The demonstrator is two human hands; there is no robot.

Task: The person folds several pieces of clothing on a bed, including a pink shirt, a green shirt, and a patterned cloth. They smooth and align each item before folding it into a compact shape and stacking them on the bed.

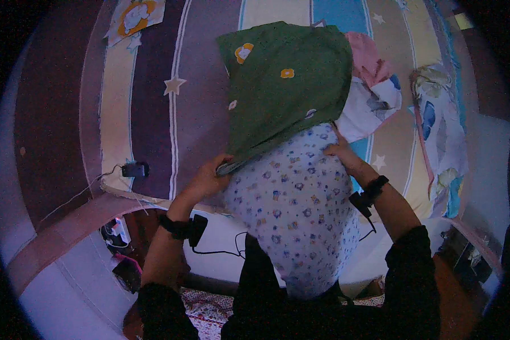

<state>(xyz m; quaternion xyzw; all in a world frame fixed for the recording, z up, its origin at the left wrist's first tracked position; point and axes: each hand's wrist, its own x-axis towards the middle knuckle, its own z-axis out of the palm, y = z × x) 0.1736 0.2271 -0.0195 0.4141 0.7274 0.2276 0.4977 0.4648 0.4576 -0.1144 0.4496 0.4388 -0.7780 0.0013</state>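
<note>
A green pillowcase with flower prints point(287, 95) lies spread over the far part of a pillow with small printed figures point(299, 204). The pillow's near end hangs towards my body, outside the green fabric. My left hand point(210, 176) grips the left corner of the green case's rolled edge. At the right side, my right hand point(341, 151) holds the case's edge near the pillow, its fingertips partly hidden. A band with a small black box is strapped around each wrist.
Under these lies a striped bedsheet with stars point(199, 106). Crumpled pink and white cloth point(367, 102) touches the case's right side; another bundled cloth point(440, 127) lies farther right. A black device point(135, 169) with a cable is at left, near the bed's edge.
</note>
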